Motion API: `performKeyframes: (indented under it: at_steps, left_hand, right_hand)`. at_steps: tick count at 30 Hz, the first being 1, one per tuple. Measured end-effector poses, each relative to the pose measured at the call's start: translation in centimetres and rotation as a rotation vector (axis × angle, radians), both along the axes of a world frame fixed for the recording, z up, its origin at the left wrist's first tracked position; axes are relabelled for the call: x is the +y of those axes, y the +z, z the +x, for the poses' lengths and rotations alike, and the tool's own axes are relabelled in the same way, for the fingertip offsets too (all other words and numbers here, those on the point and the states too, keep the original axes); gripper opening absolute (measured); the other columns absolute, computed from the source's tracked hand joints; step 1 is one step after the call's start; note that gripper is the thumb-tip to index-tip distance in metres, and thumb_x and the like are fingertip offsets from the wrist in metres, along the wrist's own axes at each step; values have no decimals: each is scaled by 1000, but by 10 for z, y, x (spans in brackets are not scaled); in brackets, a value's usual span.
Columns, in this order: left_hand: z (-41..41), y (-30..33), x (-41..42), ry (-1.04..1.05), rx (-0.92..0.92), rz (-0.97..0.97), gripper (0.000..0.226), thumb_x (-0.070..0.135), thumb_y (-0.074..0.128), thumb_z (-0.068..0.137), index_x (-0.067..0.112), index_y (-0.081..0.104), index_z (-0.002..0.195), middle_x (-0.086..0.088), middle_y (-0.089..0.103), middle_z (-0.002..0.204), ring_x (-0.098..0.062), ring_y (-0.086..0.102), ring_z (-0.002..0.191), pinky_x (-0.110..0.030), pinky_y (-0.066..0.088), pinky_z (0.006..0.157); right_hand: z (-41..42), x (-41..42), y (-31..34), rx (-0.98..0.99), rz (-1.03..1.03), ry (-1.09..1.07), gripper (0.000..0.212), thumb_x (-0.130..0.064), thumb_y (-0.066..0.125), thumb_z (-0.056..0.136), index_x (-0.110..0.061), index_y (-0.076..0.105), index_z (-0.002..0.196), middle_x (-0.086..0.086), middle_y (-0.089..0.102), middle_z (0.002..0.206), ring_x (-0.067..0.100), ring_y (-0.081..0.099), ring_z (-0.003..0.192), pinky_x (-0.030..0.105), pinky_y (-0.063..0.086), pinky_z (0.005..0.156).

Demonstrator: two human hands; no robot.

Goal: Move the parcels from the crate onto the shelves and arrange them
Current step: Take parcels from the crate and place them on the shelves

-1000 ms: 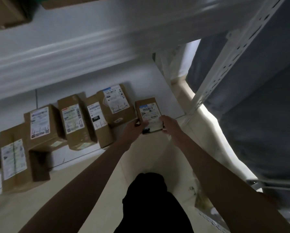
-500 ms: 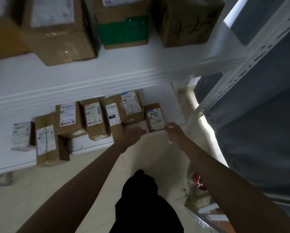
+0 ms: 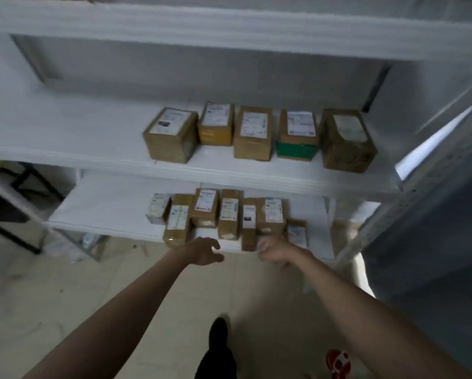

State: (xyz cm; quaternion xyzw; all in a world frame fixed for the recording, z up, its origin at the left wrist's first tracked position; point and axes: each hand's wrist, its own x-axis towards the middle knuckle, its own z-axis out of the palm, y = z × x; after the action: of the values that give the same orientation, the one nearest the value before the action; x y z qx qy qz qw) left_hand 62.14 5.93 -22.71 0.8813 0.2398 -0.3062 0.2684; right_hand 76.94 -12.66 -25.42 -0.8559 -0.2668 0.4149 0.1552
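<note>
Cardboard parcels [image 3: 224, 214], boxy, paper-labelled, line smooth white shelves [image 3: 106, 212].

On the middle white metal shelf [image 3: 92, 138], five brown cardboard parcels [image 3: 252, 132] stand in a row towards its right end. On the lower white shelf [image 3: 106, 212], seven smaller cardboard parcels [image 3: 229, 214] crowd along its front edge, right of the middle. Both hands, left [image 3: 203, 251] and right [image 3: 274, 251], are just before this front edge.
</note>
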Motion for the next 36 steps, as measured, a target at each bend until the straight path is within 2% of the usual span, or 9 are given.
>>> performKeyframes:
  at_steps: [4,7,10,13,19,23,27,31,36]
  left_hand:
    - [-85,46,43,121,-22,117,55,48,56,95,22,46,142,-4,51,142,-22,44,133,-32,35,107]
    - [-156,69,76,252,-20,194,53,48,56,94,23,47,140,-3,51,143,-21,46,131,-30,36,106]
    - [-230,81,100,376,-13,222,55,48,54,95,22,45,142,-4,50,144,-22,46,131,-30,37,107]
    - [-305,89,115,487,16,234,56,49,53,95,22,44,144,-4,47,146,-22,45,133,-31,35,107]
    - [-472,96,139,716,68,239,55,49,53,95,24,44,143,-3,49,144,-21,46,130,-35,37,107]
    - [-572,96,149,842,92,229,55,49,55,94,24,46,142,-2,50,143,-21,47,129,-34,37,108]
    - [-660,91,152,912,114,215,55,52,55,91,24,49,138,0,51,141,-22,48,127,-38,39,108]
    - [-742,61,161,958,128,254,74,78,41,70,34,54,127,0,55,137,-23,53,119,-43,44,101]
    - [-785,83,144,1124,82,183,48,35,51,99,13,47,141,-9,50,142,-27,48,128,-32,38,103]
  right_hand:
    - [-47,80,51,-23,29,268,46,-25,65,92,-19,51,135,-4,55,117,15,58,88,28,51,62]
    - [-100,139,80,-78,41,468,51,-27,68,89,-23,51,137,2,55,128,19,60,95,31,54,67]
    - [-158,193,100,-140,66,637,52,-26,68,88,-25,50,137,8,58,126,16,56,85,28,50,68]
    - [-223,240,115,-186,66,781,56,-34,68,85,-30,49,137,5,56,132,22,62,98,34,56,77]
    - [-382,316,124,-119,108,1015,53,-26,67,89,-21,50,139,-1,57,99,14,54,77,25,46,59]
    - [-479,354,119,-122,105,1123,54,-30,68,89,-23,49,139,6,58,125,20,58,92,31,52,73]
    - [-569,381,114,-124,129,1219,53,-29,69,88,-23,50,138,7,57,129,22,58,101,32,53,74]
    - [-646,402,106,-141,118,1324,53,-29,69,88,-23,50,137,7,57,129,22,59,94,32,53,74]
    - [-729,428,91,-140,106,1461,53,-28,69,88,-22,50,137,10,57,128,24,58,92,36,56,77]
